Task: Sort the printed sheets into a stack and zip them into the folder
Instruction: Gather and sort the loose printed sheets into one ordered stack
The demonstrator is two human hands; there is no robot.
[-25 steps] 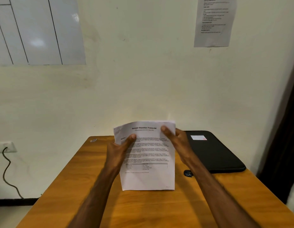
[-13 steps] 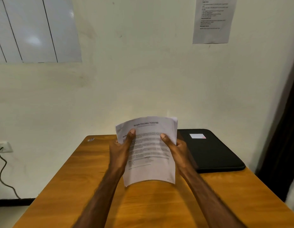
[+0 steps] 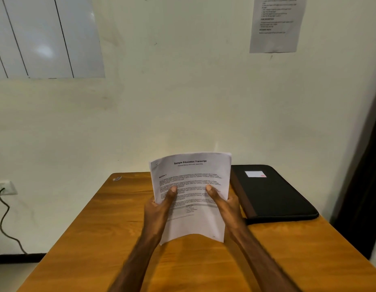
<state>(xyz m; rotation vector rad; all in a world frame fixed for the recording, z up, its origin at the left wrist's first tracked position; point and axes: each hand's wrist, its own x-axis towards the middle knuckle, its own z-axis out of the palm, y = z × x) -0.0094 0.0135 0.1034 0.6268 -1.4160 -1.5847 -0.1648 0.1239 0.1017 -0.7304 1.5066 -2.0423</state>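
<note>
**One stack of sheets, two hands, one folder**

Pale wall [image 3: 183, 91] behind, one wooden table [image 3: 119, 239] below.

Left hand [image 3: 157, 209] gripping the left edge of the stack of printed sheets [image 3: 195, 218], thumb laid across the printed face, fingers hidden behind. Right hand [image 3: 227, 205] gripping the right edge the same way, thumb on the text, fingers behind the paper. Hands apart, one at each side, only the stack between them. Stack held upright above the table, slightly bowed, lower edge hanging near the tabletop but seemingly clear of it. Top sheet headed "Sample Education Transcript". Number of sheets in the stack: cannot tell, only the top face and a sliver of edges at the upper right visible.

Just right of the right hand, one black folder [image 3: 273, 197] lying flat on the table against the wall, closed as far as can be seen, bearing one small white label [image 3: 255, 174] near its far end.

Beyond the left hand, near the far left corner of the table, one small pale scrap [image 3: 117, 178], too small to identify.

Farther left, one wall socket [image 3: 3, 187] with one dark cable [image 3: 5, 220] trailing down. High to the left, one whiteboard [image 3: 43, 36] on the wall. High to the right, one printed notice [image 3: 275, 24] stuck to the wall, text illegible. At the far right, a dark curtain [image 3: 364, 197].
</note>
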